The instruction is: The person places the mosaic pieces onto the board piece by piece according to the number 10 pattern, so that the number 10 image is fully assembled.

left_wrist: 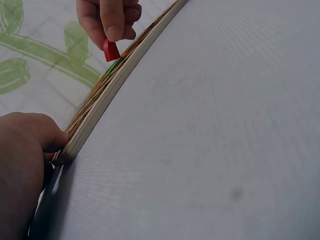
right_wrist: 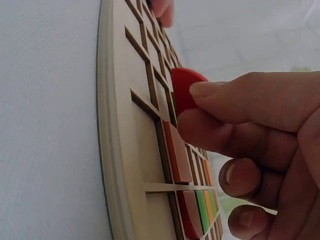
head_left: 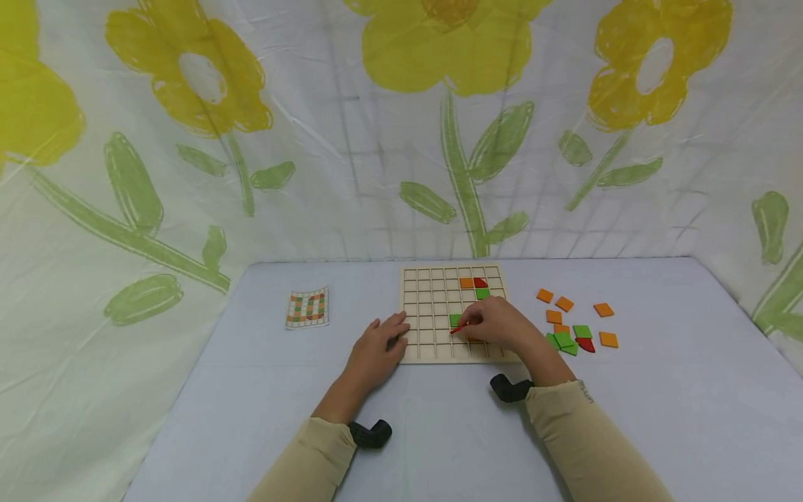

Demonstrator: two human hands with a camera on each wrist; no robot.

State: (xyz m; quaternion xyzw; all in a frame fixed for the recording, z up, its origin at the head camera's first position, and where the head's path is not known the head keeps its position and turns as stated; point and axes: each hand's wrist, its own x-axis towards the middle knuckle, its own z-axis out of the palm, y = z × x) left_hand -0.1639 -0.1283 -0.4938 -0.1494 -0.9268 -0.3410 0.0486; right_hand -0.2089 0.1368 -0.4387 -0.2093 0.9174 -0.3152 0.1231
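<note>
A wooden grid board (head_left: 417, 354) lies on the table with orange, green and red pieces in some of its right-hand cells. Between thumb and index finger, my right hand (head_left: 500, 322) pinches a red quarter-round tile (right_wrist: 185, 87) just above the grid. A green tile (head_left: 454, 320) sits in a cell beside it. In the right wrist view, an orange tile (right_wrist: 177, 152) fills a cell near the board's edge, with a red tile (right_wrist: 190, 212) in the neighbouring cell. My left hand (head_left: 378, 348) rests its fingers on the board's left edge.
Right of the board lie several loose orange tiles (head_left: 608, 339), overlapping green tiles (head_left: 562, 339) and a red quarter-round tile (head_left: 586, 344). A small printed pattern card (head_left: 307, 308) lies to the left. A flower-printed cloth (head_left: 301, 209) hangs behind the table.
</note>
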